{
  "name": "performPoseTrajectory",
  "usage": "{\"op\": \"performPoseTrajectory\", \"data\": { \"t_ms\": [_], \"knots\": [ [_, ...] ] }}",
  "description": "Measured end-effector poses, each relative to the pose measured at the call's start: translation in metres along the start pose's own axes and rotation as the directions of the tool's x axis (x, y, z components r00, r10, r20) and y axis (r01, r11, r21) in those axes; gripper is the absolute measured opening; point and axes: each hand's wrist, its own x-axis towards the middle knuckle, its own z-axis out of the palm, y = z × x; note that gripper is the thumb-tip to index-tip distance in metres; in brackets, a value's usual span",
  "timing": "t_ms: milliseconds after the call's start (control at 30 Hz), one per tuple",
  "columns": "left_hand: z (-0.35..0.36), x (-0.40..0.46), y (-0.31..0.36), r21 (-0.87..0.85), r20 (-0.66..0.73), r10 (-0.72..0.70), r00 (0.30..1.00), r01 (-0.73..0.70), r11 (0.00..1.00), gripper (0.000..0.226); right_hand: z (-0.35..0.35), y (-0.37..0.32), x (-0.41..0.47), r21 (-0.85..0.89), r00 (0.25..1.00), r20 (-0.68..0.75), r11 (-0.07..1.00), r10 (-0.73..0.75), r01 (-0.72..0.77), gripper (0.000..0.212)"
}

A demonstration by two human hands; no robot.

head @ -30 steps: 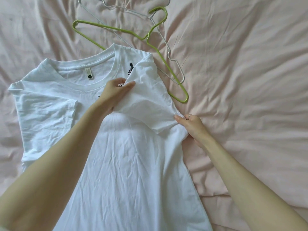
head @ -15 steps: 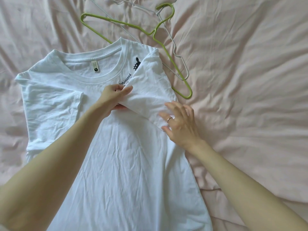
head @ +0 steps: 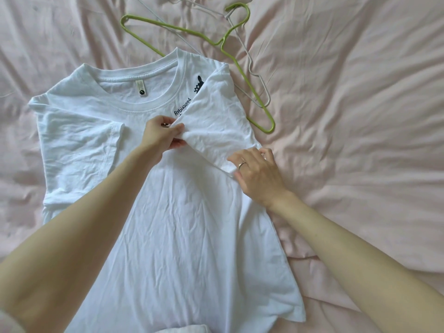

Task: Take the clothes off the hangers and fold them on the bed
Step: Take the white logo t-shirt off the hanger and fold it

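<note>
1. Open pink bed is offered right of the white T-shirt.
2. Passage above the collar is blocked by the green hanger and the white hanger crossing it.
3. The middle is occupied by both forearms.

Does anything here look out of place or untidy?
Nothing is damaged or spilled. Only small things: the green hanger and the white hanger lie crossed on the pink sheet, and the white T-shirt is wrinkled.
</note>
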Motion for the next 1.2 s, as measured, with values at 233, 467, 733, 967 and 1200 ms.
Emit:
{"op": "performPoseTrajectory", "data": {
  "t_ms": [233,467,733,967,1200],
  "knots": [
    [-0.002,-0.011,-0.014,-0.034,-0.025,-0.055,0.998,0.054,0.998,0.022,0.001,-0.002,0.000,-0.010,0.999,0.003,0.999,0.041,-0.041,0.007],
    [0.005,-0.035,-0.031,0.453,-0.074,0.288,0.955,-0.225,0.863,0.047,-0.005,-0.007,-0.031,0.207,0.987,0.079,0.966,0.141,-0.155,0.032],
    [0.027,-0.105,-0.096,0.715,0.241,0.379,0.894,-0.427,0.554,0.042,-0.035,-0.026,-0.106,0.405,0.519,0.435,0.355,0.736,-0.843,0.015],
    [0.028,-0.167,-0.145,0.780,0.432,0.336,0.837,-0.534,0.327,0.046,-0.040,-0.067,-0.186,0.259,0.435,0.476,0.351,0.764,-0.900,0.026],
    [0.020,-0.223,-0.196,0.784,0.497,0.384,0.778,-0.592,0.186,0.048,-0.044,-0.093,-0.245,0.236,0.436,0.418,0.368,0.797,-0.899,0.025]
  ]
}}
